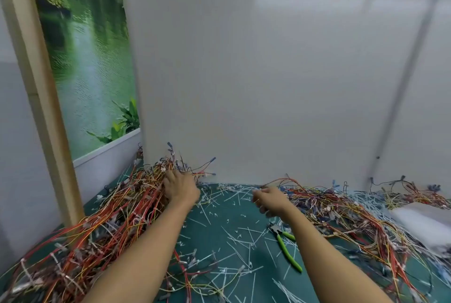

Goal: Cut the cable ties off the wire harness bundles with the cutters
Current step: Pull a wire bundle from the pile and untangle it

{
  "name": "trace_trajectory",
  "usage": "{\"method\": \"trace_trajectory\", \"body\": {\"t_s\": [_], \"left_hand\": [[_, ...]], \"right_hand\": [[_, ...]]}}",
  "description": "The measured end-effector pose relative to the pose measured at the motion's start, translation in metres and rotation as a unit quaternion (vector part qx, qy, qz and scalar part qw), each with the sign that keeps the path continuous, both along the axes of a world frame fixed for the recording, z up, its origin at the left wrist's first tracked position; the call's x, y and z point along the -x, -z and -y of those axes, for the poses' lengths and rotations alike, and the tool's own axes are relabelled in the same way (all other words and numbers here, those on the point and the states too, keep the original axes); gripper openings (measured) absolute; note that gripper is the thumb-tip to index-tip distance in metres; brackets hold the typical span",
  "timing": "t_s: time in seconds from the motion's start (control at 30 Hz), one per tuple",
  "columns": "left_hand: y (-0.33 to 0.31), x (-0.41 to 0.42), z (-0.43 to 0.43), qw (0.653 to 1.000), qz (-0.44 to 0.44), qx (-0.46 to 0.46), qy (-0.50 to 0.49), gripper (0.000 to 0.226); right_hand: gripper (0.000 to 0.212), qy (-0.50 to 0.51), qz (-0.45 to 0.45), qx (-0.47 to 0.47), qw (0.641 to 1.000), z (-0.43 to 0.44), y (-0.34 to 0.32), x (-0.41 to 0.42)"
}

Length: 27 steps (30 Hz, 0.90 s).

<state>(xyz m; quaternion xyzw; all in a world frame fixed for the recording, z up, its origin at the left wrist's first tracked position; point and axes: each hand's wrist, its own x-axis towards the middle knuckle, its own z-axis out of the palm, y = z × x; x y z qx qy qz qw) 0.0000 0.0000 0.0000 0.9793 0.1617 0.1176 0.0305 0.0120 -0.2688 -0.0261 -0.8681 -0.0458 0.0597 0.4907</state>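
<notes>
cutters [286,246]: lime-green handles | wires [102,224]: red, orange, yellow | cut ties [234,236]: white | mat [219,227]: teal

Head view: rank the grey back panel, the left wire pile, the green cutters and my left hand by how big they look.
1. grey back panel
2. left wire pile
3. left hand and green cutters: too close to rank; the cutters are longer but thinner, and nearer the camera.

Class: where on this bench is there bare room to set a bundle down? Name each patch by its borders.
Barest is the green mat in the middle, bordered by the left wire pile and the cutters, with only scattered cut ties. Crowded: the left pile, the right wire pile, and thicker tie litter along the near edge.
</notes>
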Motion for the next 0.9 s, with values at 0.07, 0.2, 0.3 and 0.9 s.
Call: {"method": "trace_trajectory", "body": {"t_s": [0.07,0.2,0.3,0.9], "left_hand": [[0.0,0.003,-0.013,0.999,0.006,-0.005,-0.052,0.055],[0.01,0.004,-0.025,0.996,0.036,-0.045,-0.062,0.039],[0.014,0.004,-0.025,0.997,0.052,-0.044,-0.024,0.025],[-0.019,0.051,0.05,0.923,0.153,0.22,0.277,0.008]], "right_hand": [[0.028,0.003,-0.045,-0.103,0.994,0.003,0.01,0.001],[0.025,0.035,-0.084,-0.224,0.97,-0.003,0.036,0.009],[0.024,0.04,-0.121,-0.286,0.95,-0.01,0.051,0.017],[0.055,-0.012,-0.05,-0.389,0.92,-0.049,0.012,0.031]]}}
